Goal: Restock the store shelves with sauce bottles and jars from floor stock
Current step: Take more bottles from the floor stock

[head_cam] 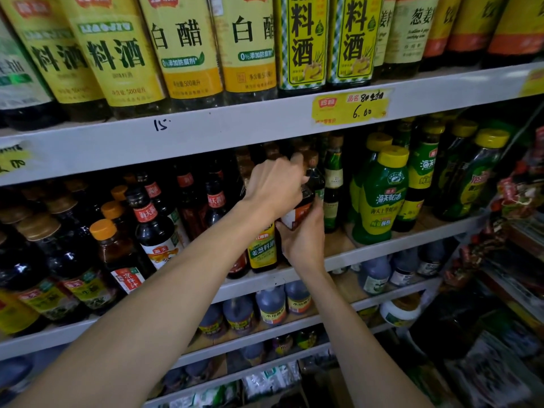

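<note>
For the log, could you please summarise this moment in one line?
left hand: grips dark bottle | right hand: holds base | location: shelf

Glossy dark bottle [308,201], matt shelf [235,126]

You are in a shop, facing a grocery aisle. White shelves [235,128] run in tiers across the frame, each packed with rows of identical goods: yellow-labelled bottles [188,54] along the top, dark sauce bottles [153,231] at middle left, green squeeze bottles [382,201] at centre right. A yellow price tag [351,106] marked 6.00 is stuck to the shelf edge right of centre, a handwritten 15 [161,124] sits left of it, and packaged goods [494,375] fill the lower right.
</note>
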### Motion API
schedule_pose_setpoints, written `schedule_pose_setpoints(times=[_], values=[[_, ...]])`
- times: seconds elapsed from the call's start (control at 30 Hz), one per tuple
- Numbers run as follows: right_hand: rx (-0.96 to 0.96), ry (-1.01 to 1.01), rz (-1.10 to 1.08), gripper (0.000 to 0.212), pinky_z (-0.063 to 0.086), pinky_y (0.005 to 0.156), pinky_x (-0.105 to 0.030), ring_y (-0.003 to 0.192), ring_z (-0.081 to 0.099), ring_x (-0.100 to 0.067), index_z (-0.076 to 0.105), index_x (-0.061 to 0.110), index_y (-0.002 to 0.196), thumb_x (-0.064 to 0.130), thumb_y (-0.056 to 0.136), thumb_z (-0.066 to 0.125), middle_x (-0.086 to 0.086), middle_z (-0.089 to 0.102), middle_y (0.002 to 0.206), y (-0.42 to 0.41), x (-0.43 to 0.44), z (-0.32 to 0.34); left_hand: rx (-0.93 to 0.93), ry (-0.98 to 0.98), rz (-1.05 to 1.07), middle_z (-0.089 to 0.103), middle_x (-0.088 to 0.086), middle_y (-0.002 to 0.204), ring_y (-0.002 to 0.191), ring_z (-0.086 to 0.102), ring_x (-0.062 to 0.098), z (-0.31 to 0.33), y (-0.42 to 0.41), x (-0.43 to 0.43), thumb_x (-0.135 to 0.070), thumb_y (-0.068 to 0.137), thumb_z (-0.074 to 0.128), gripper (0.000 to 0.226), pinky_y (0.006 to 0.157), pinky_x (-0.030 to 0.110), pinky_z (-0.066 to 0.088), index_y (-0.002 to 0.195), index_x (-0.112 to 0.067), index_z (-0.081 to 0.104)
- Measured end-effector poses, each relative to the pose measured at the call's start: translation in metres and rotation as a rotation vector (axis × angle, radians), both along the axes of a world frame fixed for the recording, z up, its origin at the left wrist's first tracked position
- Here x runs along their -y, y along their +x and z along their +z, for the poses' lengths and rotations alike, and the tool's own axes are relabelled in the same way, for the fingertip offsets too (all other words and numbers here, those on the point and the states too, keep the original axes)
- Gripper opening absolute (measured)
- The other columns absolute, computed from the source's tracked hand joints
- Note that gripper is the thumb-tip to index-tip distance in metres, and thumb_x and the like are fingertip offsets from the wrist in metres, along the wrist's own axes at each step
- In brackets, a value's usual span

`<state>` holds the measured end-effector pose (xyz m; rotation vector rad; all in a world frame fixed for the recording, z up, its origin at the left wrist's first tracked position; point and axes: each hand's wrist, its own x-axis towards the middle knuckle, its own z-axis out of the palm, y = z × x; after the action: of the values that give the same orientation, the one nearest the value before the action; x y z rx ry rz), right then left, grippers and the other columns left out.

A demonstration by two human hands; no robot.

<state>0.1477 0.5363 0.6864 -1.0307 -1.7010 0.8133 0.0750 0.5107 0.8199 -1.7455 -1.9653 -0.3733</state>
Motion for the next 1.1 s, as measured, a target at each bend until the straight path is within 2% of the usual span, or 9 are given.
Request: schedule_pose_setpoints(times=[0.1, 0.23, 0.4, 0.57, 0.73, 0.87, 1.0, 1.03, 1.1], values=[[0.081, 0.0, 0.02, 0.092, 0.043, 0.106, -0.047, 0.131, 0.044, -0.031, 0.021, 0.007, 0.148, 0.011, 0.077, 0.079, -0.014, 0.044, 0.14, 0.0, 0.004, -0.002, -0.038, -0.034, 0.0, 0.066, 0.015, 0.089, 0.076, 0.065, 0.039, -0.005, -0.001, -0.002, -0.029, 0.095, 0.055, 0.031, 0.053, 0.033, 0.03, 0.118, -0.008, 0.052], [0.179, 0.021, 0.012, 0.092, 0.045, 0.104, -0.044, 0.129, 0.045, -0.032, 0.02, 0.007, 0.148, 0.015, 0.079, 0.079, -0.014, 0.043, 0.139, 0.002, 0.006, 0.001, -0.07, -0.058, 0.001, 0.065, 0.013, 0.085, 0.073, 0.065, 0.036, -0.005, -0.006, -0.004, -0.028, 0.097, 0.053, 0.032, 0.051, 0.033, 0.032, 0.12, -0.007, 0.051], [0.376, 0.072, 0.013, 0.087, 0.05, 0.085, -0.043, 0.114, 0.057, -0.039, 0.021, 0.007, 0.147, 0.024, 0.082, 0.076, -0.017, 0.05, 0.134, 0.012, 0.005, -0.001, -0.114, -0.102, 0.024, 0.066, 0.013, 0.093, 0.088, 0.064, 0.035, 0.003, -0.009, -0.002, -0.03, 0.097, 0.053, 0.034, 0.058, 0.033, 0.034, 0.122, -0.007, 0.05], [0.371, 0.086, 0.017, 0.066, 0.05, 0.079, -0.04, 0.106, 0.061, -0.036, 0.037, 0.007, 0.131, 0.022, 0.081, 0.078, -0.014, 0.06, 0.12, 0.013, 0.001, 0.0, -0.082, -0.18, 0.054, 0.065, 0.012, 0.101, 0.104, 0.058, 0.032, 0.015, -0.015, 0.001, -0.031, 0.094, 0.058, 0.029, 0.079, 0.04, 0.04, 0.115, -0.011, 0.054], [0.348, 0.089, 0.033, 0.068, 0.05, 0.082, -0.042, 0.108, 0.061, -0.036, 0.037, 0.011, 0.135, 0.023, 0.082, 0.077, -0.013, 0.061, 0.122, 0.016, 0.0, -0.003, -0.049, -0.209, 0.066, 0.064, 0.011, 0.105, 0.107, 0.057, 0.031, 0.016, -0.012, 0.005, -0.032, 0.093, 0.059, 0.03, 0.077, 0.039, 0.041, 0.116, -0.013, 0.055], [0.317, 0.071, 0.044, 0.065, 0.05, 0.083, -0.043, 0.109, 0.059, -0.036, 0.039, 0.007, 0.137, 0.019, 0.085, 0.075, -0.016, 0.057, 0.127, 0.023, 0.004, -0.008, -0.208, -0.106, 0.14, 0.058, 0.011, 0.119, 0.117, 0.049, 0.033, 0.01, -0.002, 0.017, -0.028, 0.087, 0.06, 0.039, 0.094, 0.046, 0.038, 0.123, -0.013, 0.057], [0.22, 0.005, -0.097, 0.041, 0.049, 0.076, -0.038, 0.1, 0.061, -0.034, 0.052, 0.004, 0.123, 0.013, 0.087, 0.069, -0.015, 0.061, 0.115, 0.048, 0.027, -0.04, -0.231, 0.054, -0.152, 0.057, 0.018, 0.125, 0.124, 0.044, 0.038, -0.046, 0.032, 0.051, -0.022, 0.079, 0.057, 0.042, 0.11, 0.054, 0.027, 0.116, -0.004, 0.064], [0.189, -0.025, -0.156, 0.032, 0.049, 0.075, -0.037, 0.097, 0.062, -0.033, 0.056, 0.004, 0.117, 0.011, 0.087, 0.068, -0.014, 0.062, 0.11, 0.06, 0.035, -0.055, -0.202, 0.031, -0.252, 0.059, 0.019, 0.121, 0.122, 0.045, 0.038, -0.069, 0.043, 0.061, -0.021, 0.08, 0.054, 0.036, 0.108, 0.053, 0.029, 0.109, -0.003, 0.066], [0.12, -0.081, -0.299, 0.021, 0.049, 0.074, -0.036, 0.091, 0.063, -0.034, 0.061, 0.003, 0.105, 0.004, 0.085, 0.067, -0.014, 0.064, 0.101, 0.089, 0.056, -0.091, -0.115, -0.051, -0.371, 0.063, 0.018, 0.101, 0.105, 0.054, 0.037, -0.116, 0.063, 0.079, -0.016, 0.082, 0.05, 0.021, 0.093, 0.049, 0.04, 0.09, -0.005, 0.067]])
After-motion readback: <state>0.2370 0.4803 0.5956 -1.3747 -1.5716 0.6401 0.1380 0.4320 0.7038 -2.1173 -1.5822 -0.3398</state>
